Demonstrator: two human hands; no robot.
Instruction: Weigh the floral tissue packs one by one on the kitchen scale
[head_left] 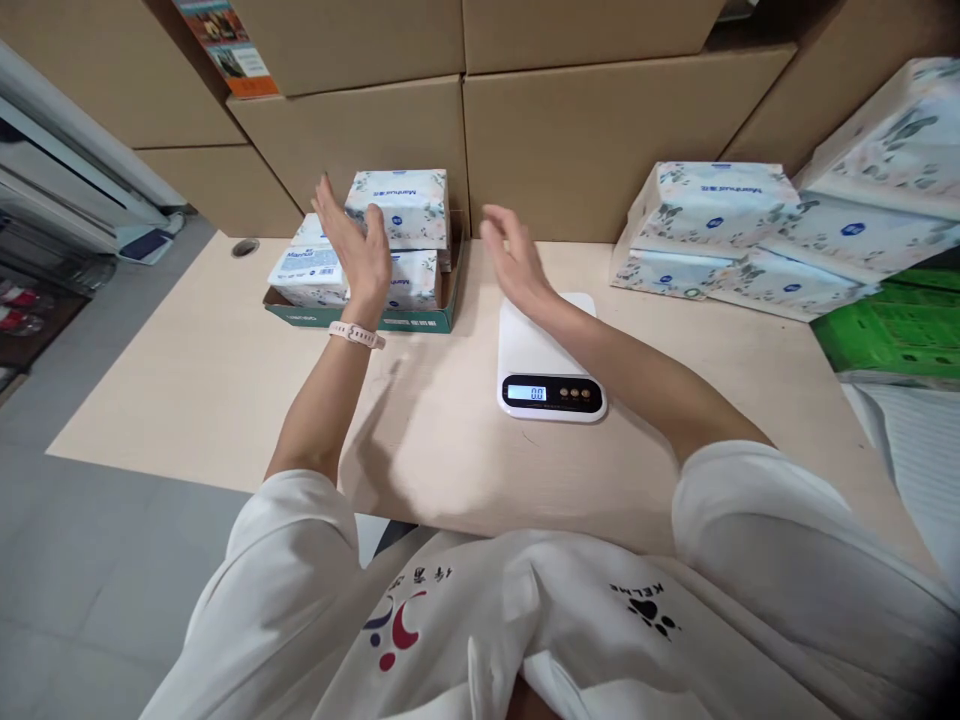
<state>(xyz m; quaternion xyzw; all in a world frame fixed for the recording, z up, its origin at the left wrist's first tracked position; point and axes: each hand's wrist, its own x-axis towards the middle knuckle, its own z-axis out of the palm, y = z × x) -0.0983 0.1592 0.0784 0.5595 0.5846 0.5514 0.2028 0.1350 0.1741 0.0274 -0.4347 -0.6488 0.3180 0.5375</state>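
Note:
My left hand [356, 240] is raised with its fingers stretched out, in front of several packs of tissues [401, 205] in a shallow green cardboard tray [420, 321]. It holds nothing, and I cannot tell whether it touches a pack. Over the far part of a white digital scale [525, 345] hovers my right hand [517, 260], also empty, fingers extended and palm turned to the left. The scale's lit display [527, 393] reads 0.0, and no object sits on the visible part of its plate.
Large cardboard boxes [555, 150] form a wall behind the wooden table [450, 440]. More tissue packs [712, 205] are stacked at the back right, beside a green plastic crate [892, 325]. A round cable hole [245, 247] lies near the table's left back edge.

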